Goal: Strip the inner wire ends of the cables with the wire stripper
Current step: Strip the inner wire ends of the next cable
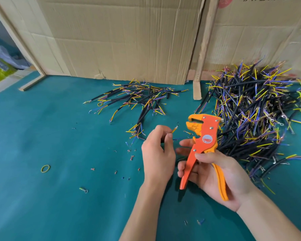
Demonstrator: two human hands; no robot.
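Observation:
My right hand (214, 174) grips the orange wire stripper (201, 143) by its handles, jaws up and pointing left. My left hand (157, 152) pinches a short cable, and its yellow inner wire end (174, 130) sticks out up and to the right, a short way left of the stripper's jaws. The rest of that cable is hidden behind my fingers. A big heap of black cables with yellow, blue and purple wires (255, 108) lies at the right. A smaller pile of cables (139, 100) lies behind my left hand.
The green mat (50, 136) carries scattered insulation bits (131, 157), a yellow rubber band (45, 168) and a small ring terminal (83, 189). Cardboard sheets (122, 37) stand along the back. A wooden post (197, 87) stands between the two piles.

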